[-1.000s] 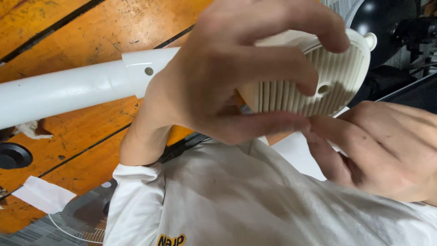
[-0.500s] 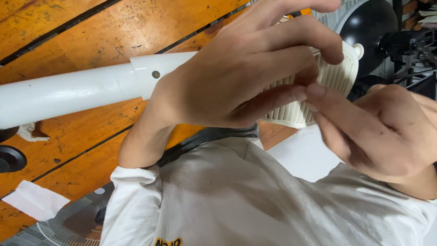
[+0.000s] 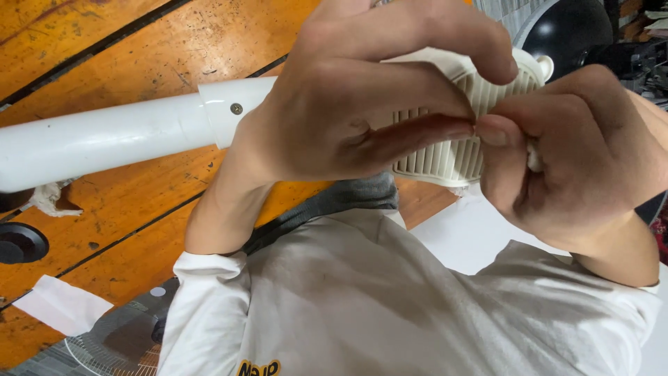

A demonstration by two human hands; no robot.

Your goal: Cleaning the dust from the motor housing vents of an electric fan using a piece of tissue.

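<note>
An orange wooden floor [image 3: 118,42] fills the view behind both hands. The person's white shirt [image 3: 390,306] covers the lower frame beneath the wrists. A white fan pole [image 3: 104,143] runs away from the left hand's [image 3: 355,104] wrist and is cut off at the frame edge. The left hand curls over the slotted cream motor housing [image 3: 445,157], hiding most of it. The right hand [image 3: 577,160] closes against the housing's far side, thumb meeting the left fingertips; whatever it pinches is hidden. A wire fan grille [image 3: 104,345] lies half cut off below the left sleeve.
</note>
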